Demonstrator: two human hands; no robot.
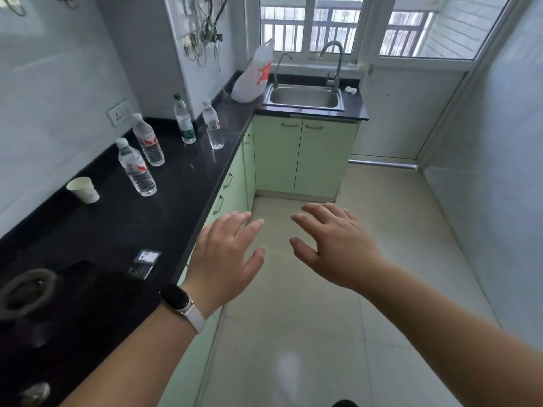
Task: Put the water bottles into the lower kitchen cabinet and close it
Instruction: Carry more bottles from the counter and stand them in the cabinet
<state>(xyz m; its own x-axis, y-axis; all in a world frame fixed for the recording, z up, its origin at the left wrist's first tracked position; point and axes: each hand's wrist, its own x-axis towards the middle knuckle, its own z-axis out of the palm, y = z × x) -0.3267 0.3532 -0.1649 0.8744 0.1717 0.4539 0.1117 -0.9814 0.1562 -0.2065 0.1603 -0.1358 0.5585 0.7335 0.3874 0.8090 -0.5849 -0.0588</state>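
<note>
Left hand (227, 254): held out over the floor just beside the counter edge, palm down, fingers spread, grasping nothing.
Right hand (335, 245): held out beside the left hand, palm down, fingers spread and slightly curled, grasping nothing.
Wristband (183, 305): black screen on a white strap, worn on the left wrist.
Counter (182, 177): black, glossy, running along the left wall and turning right toward the sink.
Stove burner (25, 290): set in the near left part of the counter.
Paper cup (83, 189): white, upright, on the counter near the wall.
Water bottles: 4, all upright on the counter, well apart from both hands. Bottle 1 (136, 168) stands nearest, bottle 2 (148, 141) just behind it, both with red labels. Bottle 3 (184, 120) has a green cap and label. Bottle 4 (213, 124) stands near the counter edge.
Lower cabinets (296, 154): pale green, all doors shut, under the counter and sink.
Plastic bag (254, 74): white with red print, on the counter left of the sink.
Sink (304, 96): steel, with 2 taps, under the window.
</note>
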